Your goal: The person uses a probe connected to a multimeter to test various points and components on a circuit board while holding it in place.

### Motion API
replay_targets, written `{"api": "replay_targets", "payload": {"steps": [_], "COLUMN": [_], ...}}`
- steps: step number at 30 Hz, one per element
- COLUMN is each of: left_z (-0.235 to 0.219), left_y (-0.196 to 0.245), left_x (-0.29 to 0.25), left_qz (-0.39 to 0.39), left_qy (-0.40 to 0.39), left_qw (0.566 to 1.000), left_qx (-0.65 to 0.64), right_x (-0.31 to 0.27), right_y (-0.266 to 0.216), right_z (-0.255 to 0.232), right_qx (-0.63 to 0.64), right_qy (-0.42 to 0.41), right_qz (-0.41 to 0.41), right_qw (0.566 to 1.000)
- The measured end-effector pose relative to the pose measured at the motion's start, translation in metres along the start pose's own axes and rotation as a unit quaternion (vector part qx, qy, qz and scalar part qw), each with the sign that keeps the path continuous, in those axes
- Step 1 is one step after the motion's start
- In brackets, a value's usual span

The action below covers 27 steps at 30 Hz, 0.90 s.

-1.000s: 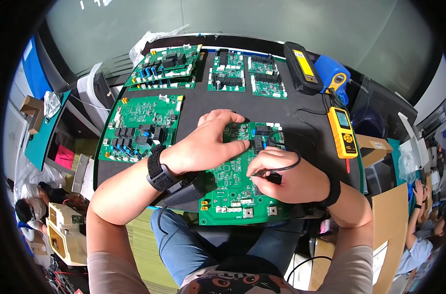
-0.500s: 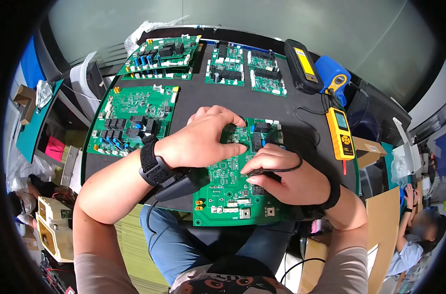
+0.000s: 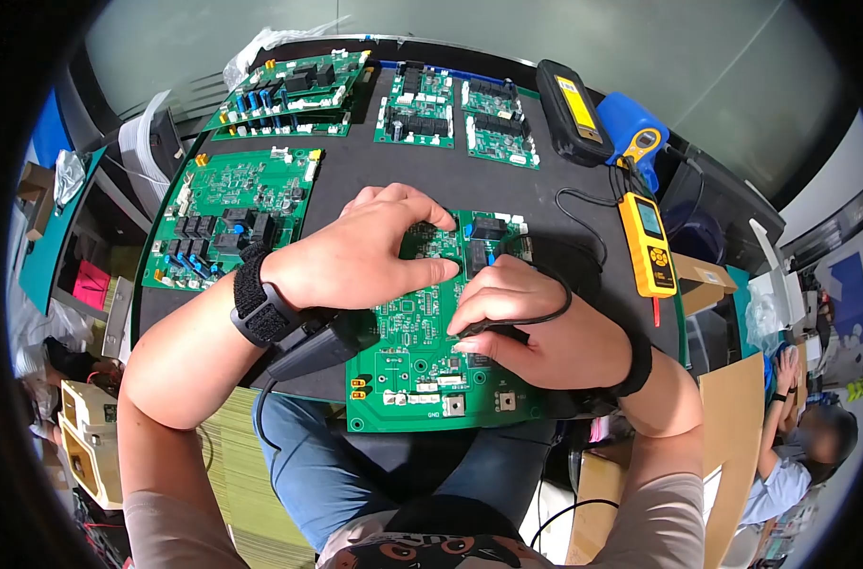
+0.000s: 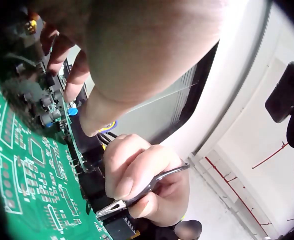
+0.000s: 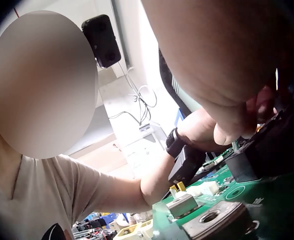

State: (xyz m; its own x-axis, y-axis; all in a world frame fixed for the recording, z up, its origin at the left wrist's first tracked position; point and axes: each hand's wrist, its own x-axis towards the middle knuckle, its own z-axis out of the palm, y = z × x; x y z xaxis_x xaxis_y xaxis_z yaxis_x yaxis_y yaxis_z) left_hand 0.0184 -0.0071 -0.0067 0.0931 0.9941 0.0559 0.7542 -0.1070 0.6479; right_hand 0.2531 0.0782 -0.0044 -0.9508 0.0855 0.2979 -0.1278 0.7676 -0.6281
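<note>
A large green circuit board [image 3: 408, 365] lies in front of me at the table's near edge, carrying black relays and white connectors. My left hand [image 3: 365, 256] rests over its far left part, thumb and fingers spread and touching components there. In my right hand [image 3: 545, 332], thumb and fingers pinch a small alligator clip [image 4: 112, 208] with metal jaws and a black sleeve. Its black wire [image 3: 568, 289] loops back over the hand. The clip's tip points down at the board's surface, close to the dark parts along its right side.
To the left lies another green board [image 3: 246, 190], with stacked boards [image 3: 294, 95] behind. Smaller boards [image 3: 417, 104] sit at the back. On the right are a yellow handheld meter [image 3: 651, 248], a black case [image 3: 572, 119] and a blue device [image 3: 631, 128]. A person [image 3: 792, 465] sits far right.
The head view has shifted, so the table and boards appear farther left and slightly higher. Both hands keep nearly the same place on the board, the clip still pinched in the right.
</note>
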Motion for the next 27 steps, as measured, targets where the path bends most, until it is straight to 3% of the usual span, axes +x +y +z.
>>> {"api": "replay_targets", "payload": {"steps": [13,27], "left_z": [0.0,0.002], "left_y": [0.0,-0.002], "left_x": [0.0,0.0], "left_qz": [0.006,0.014], "left_qy": [0.0,0.007], "left_qw": [1.0,1.0], "left_qx": [-0.001,0.011], "right_x": [0.002,0.0], "right_y": [-0.007,-0.013], "right_z": [0.011,0.016], "right_qx": [0.015,-0.009], "right_qy": [-0.01,0.013], "right_qz": [-0.05,-0.038], "right_qw": [0.999,0.999]}}
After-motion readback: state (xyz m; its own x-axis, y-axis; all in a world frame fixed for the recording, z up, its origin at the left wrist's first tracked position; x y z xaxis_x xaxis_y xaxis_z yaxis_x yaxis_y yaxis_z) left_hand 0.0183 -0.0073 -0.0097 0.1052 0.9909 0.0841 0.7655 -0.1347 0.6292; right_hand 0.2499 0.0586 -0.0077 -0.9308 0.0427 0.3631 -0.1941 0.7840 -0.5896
